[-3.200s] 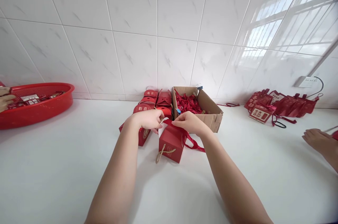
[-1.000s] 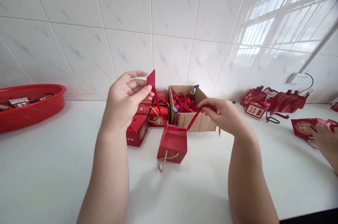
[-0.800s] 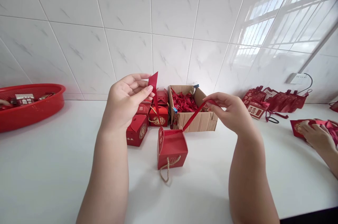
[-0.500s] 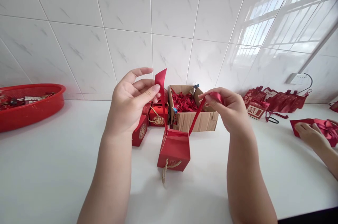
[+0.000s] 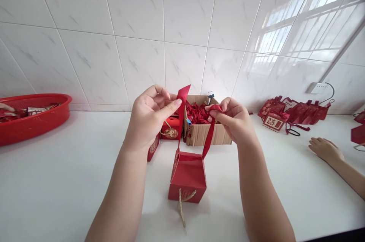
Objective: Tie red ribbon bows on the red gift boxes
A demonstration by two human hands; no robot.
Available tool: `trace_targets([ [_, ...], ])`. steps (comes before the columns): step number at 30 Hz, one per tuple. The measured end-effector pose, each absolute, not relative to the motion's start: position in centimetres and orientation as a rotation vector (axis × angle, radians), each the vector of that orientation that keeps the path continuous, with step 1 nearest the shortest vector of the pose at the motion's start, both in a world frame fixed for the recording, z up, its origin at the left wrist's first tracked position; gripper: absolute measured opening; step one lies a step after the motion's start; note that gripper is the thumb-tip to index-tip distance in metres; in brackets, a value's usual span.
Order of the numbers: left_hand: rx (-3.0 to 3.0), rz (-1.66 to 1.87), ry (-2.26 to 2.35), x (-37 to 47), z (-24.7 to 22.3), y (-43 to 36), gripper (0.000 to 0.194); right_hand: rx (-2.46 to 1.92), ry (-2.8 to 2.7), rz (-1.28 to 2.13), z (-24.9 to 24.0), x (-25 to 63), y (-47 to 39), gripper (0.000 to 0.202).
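Note:
A small red gift box (image 5: 189,175) stands on the white table, its rope handle (image 5: 181,206) hanging over the near side. From its top rise two ends of a red ribbon (image 5: 209,139). My left hand (image 5: 152,114) pinches one end between thumb and fingers, with the slanted tip sticking up above them. In my right hand (image 5: 232,118) the other end is pinched and bunched between thumb and fingers. Both hands are raised above the box, a short gap apart. Where the ribbon passes through the box is partly hidden.
Behind the box are a cardboard box (image 5: 209,135) of red ribbons and other red gift boxes (image 5: 171,129). A red basin (image 5: 37,126) is at left, with another hand in it. At right are red boxes (image 5: 273,121), a power strip (image 5: 318,88) and another person's hand (image 5: 326,150).
My hands have come closer together, each still pinching its ribbon end. The other person's hand at right has left a red box and rests on the table. A hand has appeared in the basin.

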State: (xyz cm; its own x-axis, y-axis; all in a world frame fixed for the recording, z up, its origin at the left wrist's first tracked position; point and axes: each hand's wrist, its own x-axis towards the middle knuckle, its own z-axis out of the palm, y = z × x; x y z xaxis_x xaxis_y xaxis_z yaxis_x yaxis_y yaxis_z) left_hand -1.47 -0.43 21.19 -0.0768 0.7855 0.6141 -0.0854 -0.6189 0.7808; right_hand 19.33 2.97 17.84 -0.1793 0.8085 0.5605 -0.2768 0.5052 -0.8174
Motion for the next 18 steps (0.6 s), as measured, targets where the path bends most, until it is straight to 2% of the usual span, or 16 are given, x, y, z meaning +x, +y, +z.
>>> trace_targets([
  [5,1.601,1.79,0.806,-1.31,21.19,-0.55,0.015,-0.444,-1.484,1.124,17.56,19.71,3.21,0.005],
  [11,1.632,1.794,0.822,-1.32,21.15,-0.67,0.008,-0.386,-1.48,1.166,17.5,19.56,3.5,0.017],
  [18,1.634,1.812,0.838,-1.4,21.05,-0.51,0.006,-0.426,-1.401,1.11,18.07,19.0,2.92,0.006],
])
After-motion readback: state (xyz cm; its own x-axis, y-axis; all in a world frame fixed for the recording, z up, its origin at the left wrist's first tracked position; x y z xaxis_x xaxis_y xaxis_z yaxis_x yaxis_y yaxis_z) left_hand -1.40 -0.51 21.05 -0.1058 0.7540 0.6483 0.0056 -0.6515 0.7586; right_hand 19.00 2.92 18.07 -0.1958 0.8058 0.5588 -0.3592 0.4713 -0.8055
